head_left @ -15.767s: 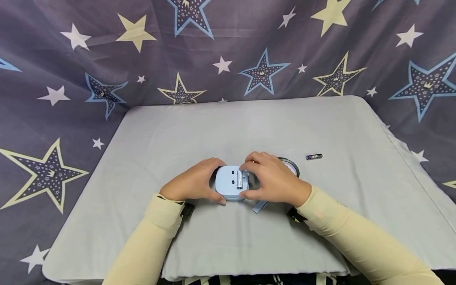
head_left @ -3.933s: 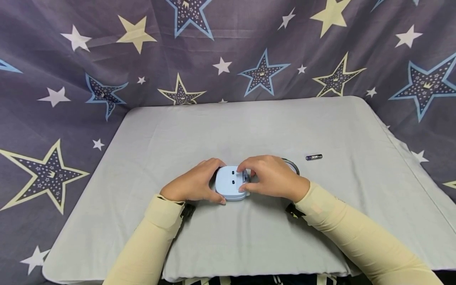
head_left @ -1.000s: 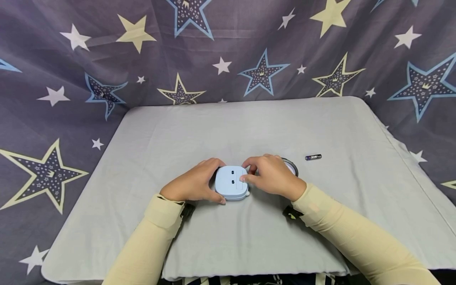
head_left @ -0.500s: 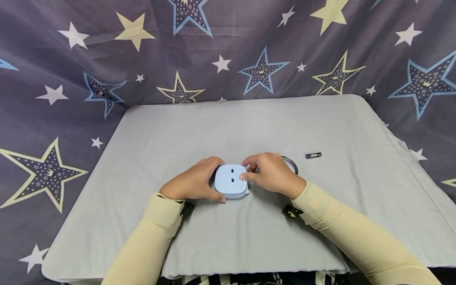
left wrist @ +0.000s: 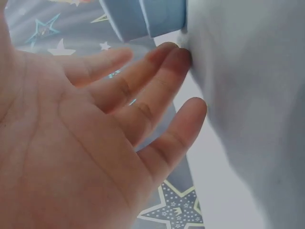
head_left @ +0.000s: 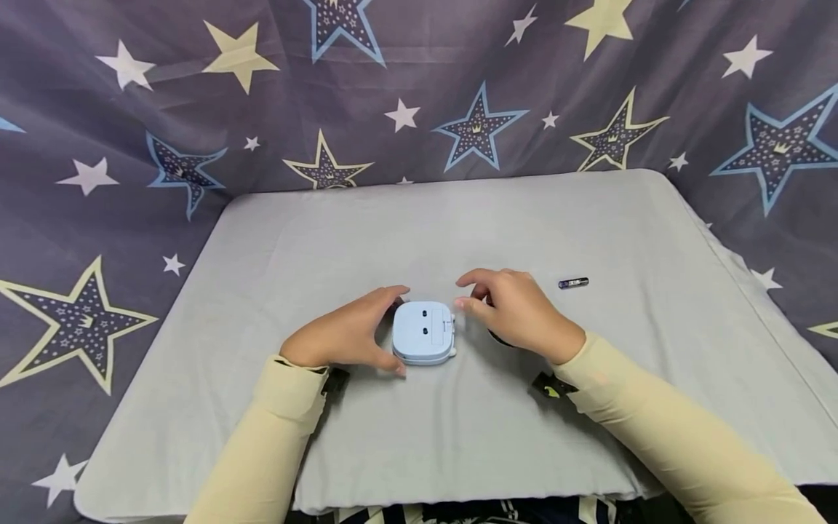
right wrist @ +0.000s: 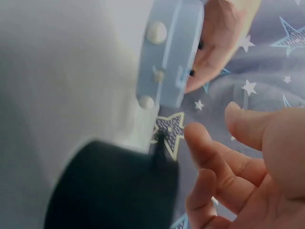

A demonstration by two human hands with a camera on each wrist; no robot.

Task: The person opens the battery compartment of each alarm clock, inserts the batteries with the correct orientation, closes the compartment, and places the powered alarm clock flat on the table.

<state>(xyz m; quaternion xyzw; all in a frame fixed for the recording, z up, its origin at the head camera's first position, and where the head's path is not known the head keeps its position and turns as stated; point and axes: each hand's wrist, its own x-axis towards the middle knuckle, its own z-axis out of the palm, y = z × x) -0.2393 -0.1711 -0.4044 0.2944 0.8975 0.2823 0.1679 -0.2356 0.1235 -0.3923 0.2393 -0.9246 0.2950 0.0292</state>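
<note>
A light blue, rounded-square device [head_left: 419, 335] lies on the grey cloth with two small dark holes and a rectangular battery cover [head_left: 440, 332] facing up. The cover sits in place over its compartment. Around the device's left side is my left hand [head_left: 347, 331], thumb and fingers spread; whether they touch it I cannot tell. My right hand [head_left: 517, 309] hovers to the right, apart from the device, its fingers loosely bent and holding nothing. White knobs [right wrist: 156, 32] show on the device's side in the right wrist view.
A dark-cased battery [head_left: 573, 283] lies farther right on the cloth-covered table [head_left: 425, 233]. Beneath my right hand is a black-rimmed round object [head_left: 500, 339], mostly hidden; the right wrist view shows a large dark shape [right wrist: 114, 186]. A star-patterned curtain [head_left: 366, 102] surrounds the table.
Earlier, a silver battery showed in the open compartment and the loose blue cover lay beside it; the cover is now on. My right hand has just withdrawn rightward, and the left has eased slightly left.
</note>
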